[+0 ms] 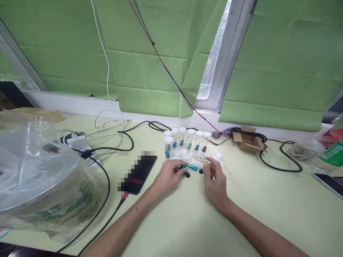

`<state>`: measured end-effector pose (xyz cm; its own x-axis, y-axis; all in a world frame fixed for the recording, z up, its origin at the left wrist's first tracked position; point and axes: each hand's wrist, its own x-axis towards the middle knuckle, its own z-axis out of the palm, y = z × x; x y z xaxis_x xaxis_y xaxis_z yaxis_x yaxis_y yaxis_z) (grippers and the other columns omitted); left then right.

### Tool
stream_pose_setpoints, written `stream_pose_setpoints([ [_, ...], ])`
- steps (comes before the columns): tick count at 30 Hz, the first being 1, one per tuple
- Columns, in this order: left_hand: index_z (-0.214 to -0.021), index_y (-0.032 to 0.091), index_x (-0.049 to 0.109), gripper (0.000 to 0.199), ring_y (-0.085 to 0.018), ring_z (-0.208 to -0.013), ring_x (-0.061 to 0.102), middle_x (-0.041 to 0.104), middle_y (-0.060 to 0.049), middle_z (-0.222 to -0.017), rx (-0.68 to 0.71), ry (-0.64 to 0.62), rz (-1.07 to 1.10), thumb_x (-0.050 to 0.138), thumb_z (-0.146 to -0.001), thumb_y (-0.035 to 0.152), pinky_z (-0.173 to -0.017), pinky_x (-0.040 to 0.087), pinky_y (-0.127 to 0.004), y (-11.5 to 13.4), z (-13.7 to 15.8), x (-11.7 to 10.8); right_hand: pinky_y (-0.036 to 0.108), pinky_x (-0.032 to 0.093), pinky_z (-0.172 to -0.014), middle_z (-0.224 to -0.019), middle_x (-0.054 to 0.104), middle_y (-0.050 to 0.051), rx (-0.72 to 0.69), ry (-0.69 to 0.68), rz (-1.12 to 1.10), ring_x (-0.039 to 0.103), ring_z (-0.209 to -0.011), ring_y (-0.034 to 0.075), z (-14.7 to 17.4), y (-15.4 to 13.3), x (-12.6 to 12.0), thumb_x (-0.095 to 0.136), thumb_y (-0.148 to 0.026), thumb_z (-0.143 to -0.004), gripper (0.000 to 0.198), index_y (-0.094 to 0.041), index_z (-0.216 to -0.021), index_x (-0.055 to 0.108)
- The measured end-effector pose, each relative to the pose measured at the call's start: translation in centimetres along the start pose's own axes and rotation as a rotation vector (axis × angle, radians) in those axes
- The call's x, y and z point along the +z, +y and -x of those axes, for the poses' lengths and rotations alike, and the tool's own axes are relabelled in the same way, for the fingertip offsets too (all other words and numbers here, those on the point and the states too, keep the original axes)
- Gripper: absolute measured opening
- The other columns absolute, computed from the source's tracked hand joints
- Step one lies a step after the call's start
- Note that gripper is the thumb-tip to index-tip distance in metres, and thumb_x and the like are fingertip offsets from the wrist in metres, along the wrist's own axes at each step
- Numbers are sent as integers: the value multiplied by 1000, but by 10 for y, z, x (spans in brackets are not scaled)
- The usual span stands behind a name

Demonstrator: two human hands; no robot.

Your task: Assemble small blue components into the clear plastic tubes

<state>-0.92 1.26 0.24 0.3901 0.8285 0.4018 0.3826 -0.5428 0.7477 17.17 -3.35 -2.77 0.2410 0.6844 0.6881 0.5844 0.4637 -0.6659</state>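
Note:
Several small clear vials (pixel 197 145) with white caps stand upright in a row, each with a small coloured piece on a thin stem inside. In front of them lie small loose pieces: a green one (pixel 189 166), blue ones (pixel 194 168) and black ones (pixel 188 175). My left hand (pixel 169 175) is closed in a pinch at the left end of these pieces, beside a blue one. Opposite it, my right hand (pixel 215 181) is also closed, thumb and fingers curled together near a black piece. What either pinch contains is too small to make out.
A phone (pixel 143 175) with a cable lies left of my left arm. Farther left stands a big bagged tub (pixel 53 189). A small cardboard box (pixel 249 142) and black cables (pixel 281 166) sit at the back right. Another phone (pixel 331 185) rests at the right edge.

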Motion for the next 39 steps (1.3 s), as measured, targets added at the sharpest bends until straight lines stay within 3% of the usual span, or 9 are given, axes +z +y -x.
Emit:
stream_pose_setpoints([
  [3, -87, 16, 74, 20, -13, -56, 53, 69, -3, -69, -73, 90, 83, 65, -80, 32, -53, 41, -24, -3, -4, -3, 25, 44, -55, -74, 59, 2, -171, -94, 4, 52, -59, 13, 4, -4, 1, 47, -21, -96, 12, -19, -101, 58],
  [7, -87, 14, 72, 26, -11, -48, 48, 59, 0, -56, -201, 124, 252, 68, -75, 36, -47, 38, -22, -2, -7, -5, 28, 43, -58, -78, 60, 4, -382, -447, 72, 55, -65, 15, 10, -15, 10, 44, -19, -97, 14, -18, -99, 58],
  [12, -85, 14, 69, 29, -10, -44, 46, 55, 2, -52, -298, 109, 458, 72, -72, 40, -45, 38, -23, 6, -7, -7, 27, 41, -56, -88, 62, 6, -416, -677, 158, 58, -71, 17, 12, -23, 24, 43, -22, -97, 15, -18, -97, 58],
  [20, -83, 14, 67, 32, -9, -40, 45, 53, 3, -49, -380, 139, 593, 76, -67, 40, -42, 37, -23, 3, -6, -2, 26, 43, -58, -93, 61, 5, -465, -730, 122, 59, -74, 16, 11, -20, 28, 43, -24, -99, 19, -22, -93, 61],
  [26, -84, 13, 67, 31, -11, -44, 51, 57, 2, -53, -400, 143, 586, 76, -68, 37, -46, 42, -24, 1, -7, -2, 26, 41, -55, -92, 59, 5, -472, -761, 145, 55, -70, 15, 10, -20, 28, 41, -23, -100, 22, -20, -90, 60],
  [39, -86, 13, 65, 32, -11, -44, 51, 58, 2, -53, -442, 125, 573, 73, -73, 41, -50, 43, -24, 2, -7, -3, 26, 40, -56, -91, 58, 4, -426, -767, 134, 55, -71, 15, 11, -19, 28, 41, -23, -100, 20, -21, -89, 57],
])
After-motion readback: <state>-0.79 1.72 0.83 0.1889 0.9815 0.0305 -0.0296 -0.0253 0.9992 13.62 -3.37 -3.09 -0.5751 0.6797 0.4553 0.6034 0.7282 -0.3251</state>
